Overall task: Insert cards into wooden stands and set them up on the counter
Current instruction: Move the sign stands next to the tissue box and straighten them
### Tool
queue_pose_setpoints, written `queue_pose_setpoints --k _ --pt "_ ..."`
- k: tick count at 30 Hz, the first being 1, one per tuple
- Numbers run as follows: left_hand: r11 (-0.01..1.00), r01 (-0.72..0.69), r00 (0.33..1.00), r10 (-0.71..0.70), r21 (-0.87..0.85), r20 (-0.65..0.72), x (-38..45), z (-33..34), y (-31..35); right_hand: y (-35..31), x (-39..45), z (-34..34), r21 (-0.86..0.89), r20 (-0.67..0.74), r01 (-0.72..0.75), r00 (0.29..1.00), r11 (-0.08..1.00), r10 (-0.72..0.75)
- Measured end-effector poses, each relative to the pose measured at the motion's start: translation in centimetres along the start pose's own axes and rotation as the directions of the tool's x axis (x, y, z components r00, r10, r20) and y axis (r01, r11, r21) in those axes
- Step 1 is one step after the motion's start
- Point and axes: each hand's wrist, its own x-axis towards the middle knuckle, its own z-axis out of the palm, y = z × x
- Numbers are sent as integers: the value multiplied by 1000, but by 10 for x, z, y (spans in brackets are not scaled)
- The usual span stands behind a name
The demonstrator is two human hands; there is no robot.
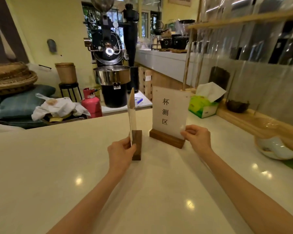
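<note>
Two dark wooden stands sit on the pale counter [57, 166]. The left stand [137, 146] is turned edge-on to me and holds an upright clear card [132, 112]; my left hand [121, 153] grips the card's lower near edge beside that stand. The right stand [166, 138] faces me and carries a white card [170, 112] printed with three black characters. My right hand [197, 137] pinches that card's lower right corner, just above the stand's right end.
A green tissue box [202, 105] stands behind the right stand. A wooden shelf rail [240, 119] with a dark bowl [237, 106] runs along the right; a white bowl [276, 149] sits under it. A coffee roaster [111, 68] and pink gas cylinder [91, 103] stand beyond the counter's far edge.
</note>
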Motion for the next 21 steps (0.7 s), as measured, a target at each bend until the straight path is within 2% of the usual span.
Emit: queue_pose_setpoints --k 7,11,16,21 --pt "993 -71 997 74 -91 34 5 98 34 30 34 -66 -111 -163 -48 986 993 29" --pt "985 -88 990 103 -147 98 7 148 54 45 55 -97 -164 -198 -91 979 982 57" --pt "983 -117 981 136 -141 138 11 204 77 53 81 -126 -299 -232 -117 972 947 47" --pt "982 -167 976 177 -87 129 8 247 95 57 95 -143 -326 -293 -207 950 922 110"
